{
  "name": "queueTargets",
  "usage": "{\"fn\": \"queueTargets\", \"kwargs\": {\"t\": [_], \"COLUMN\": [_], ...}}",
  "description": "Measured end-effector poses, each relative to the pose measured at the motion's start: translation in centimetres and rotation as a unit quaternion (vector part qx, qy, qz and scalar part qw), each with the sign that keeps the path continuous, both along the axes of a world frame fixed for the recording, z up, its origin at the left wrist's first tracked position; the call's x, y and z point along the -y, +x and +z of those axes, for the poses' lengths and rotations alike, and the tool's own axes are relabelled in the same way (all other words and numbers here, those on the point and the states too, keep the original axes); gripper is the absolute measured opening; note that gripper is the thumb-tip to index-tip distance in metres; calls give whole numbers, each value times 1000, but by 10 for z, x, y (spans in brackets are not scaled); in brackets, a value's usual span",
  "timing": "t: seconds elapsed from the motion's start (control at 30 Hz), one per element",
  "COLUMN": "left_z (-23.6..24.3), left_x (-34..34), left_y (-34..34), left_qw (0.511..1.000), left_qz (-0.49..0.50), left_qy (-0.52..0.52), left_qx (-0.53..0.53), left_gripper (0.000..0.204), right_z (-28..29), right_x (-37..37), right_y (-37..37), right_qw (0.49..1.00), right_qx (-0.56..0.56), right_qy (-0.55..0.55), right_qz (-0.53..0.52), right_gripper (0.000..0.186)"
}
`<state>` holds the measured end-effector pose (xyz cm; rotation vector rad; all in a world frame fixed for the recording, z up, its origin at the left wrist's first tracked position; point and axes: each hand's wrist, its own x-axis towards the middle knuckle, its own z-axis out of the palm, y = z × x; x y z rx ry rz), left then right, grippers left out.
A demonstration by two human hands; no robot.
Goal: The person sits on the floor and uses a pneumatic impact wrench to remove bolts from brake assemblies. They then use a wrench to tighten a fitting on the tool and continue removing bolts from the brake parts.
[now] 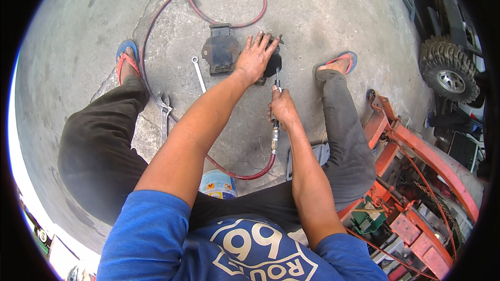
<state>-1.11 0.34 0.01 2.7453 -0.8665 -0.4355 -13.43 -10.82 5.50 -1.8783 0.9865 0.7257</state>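
Observation:
My left hand (254, 56) lies with fingers spread over a dark metal part (273, 65) on the concrete floor, steadying it from above and hiding much of it. In my right hand (283, 105) is an air tool (275, 131), closed in my fingers, its narrow metal tip pointing away from me and meeting or nearly meeting the part's right side. A red air hose (263, 170) runs from the tool's near end. Just left of my left hand sits a second dark, blocky part with flanges (221, 51). Farther left lies a combination wrench (198, 75).
An adjustable wrench (164, 114) lies by my left leg, near the looping hose. Close to me stand a light-blue tub (217, 183) and a grey tray (317, 155). Red steel equipment (416, 143) crowds the right; beyond it is a vehicle's knobby tyre (449, 67).

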Motion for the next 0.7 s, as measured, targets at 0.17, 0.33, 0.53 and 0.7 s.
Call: {"fn": "queueTargets", "kwargs": {"t": [0.17,0.33,0.53,0.7], "left_z": [0,0,1,1], "left_x": [0,0,0,-1], "left_y": [0,0,0,0], "left_qw": [1000,1000,1000,1000], "left_qz": [0,0,2,-2], "left_qy": [1,3,3,12], "left_qx": [-2,0,0,5], "left_gripper": [90,89,90,90], "right_z": [-1,-1,-2,-1], "right_x": [0,0,-1,-1], "right_y": [1,1,4,5], "right_qw": [1000,1000,1000,1000], "right_qx": [6,3,0,-9], "right_qy": [3,0,-7,-2], "right_qz": [2,1,7,5], "right_gripper": [52,52,52,54]}}
